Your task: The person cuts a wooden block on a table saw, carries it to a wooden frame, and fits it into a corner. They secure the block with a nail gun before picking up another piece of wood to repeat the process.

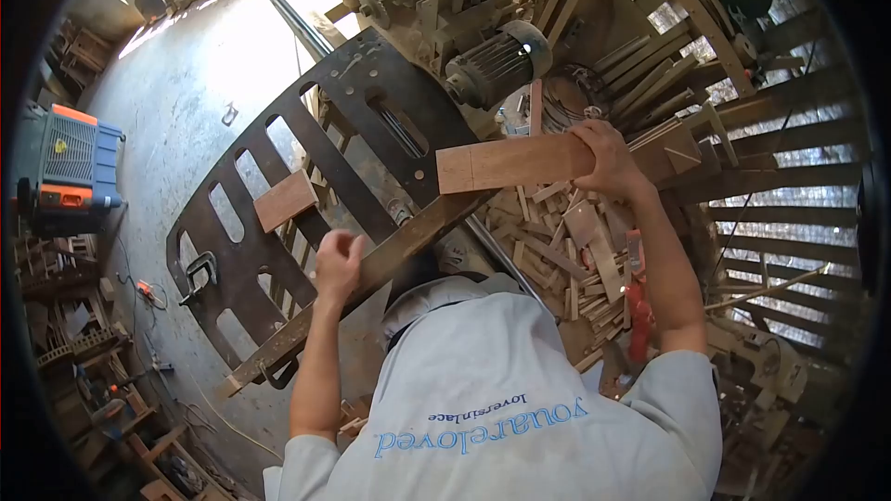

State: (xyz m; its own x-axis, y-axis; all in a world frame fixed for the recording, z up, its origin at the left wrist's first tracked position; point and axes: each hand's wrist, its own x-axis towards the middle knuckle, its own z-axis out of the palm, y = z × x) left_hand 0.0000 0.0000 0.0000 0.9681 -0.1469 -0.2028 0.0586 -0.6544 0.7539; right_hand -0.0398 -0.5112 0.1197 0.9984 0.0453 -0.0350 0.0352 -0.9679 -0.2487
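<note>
A long reddish wooden board point(520, 163) lies across the right end of a dark slotted metal table point(348, 144). My right hand point(608, 160) is wrapped round the board's right end. Near the table's front edge, just above a long wooden rail point(399, 255), is my left hand point(339, 264), its fingers curled and slightly blurred; whether anything small is in them cannot be made out. A short reddish block point(285, 201) rests on the slotted table, up and left of my left hand. A thin line crosses the board near its left end.
An electric motor point(499, 63) stands behind the table. Offcuts point(557, 255) lie heaped at the right. A metal clamp point(200, 278) grips the table's left end. An orange and blue machine point(72, 170) stands at the far left, with cables on the floor.
</note>
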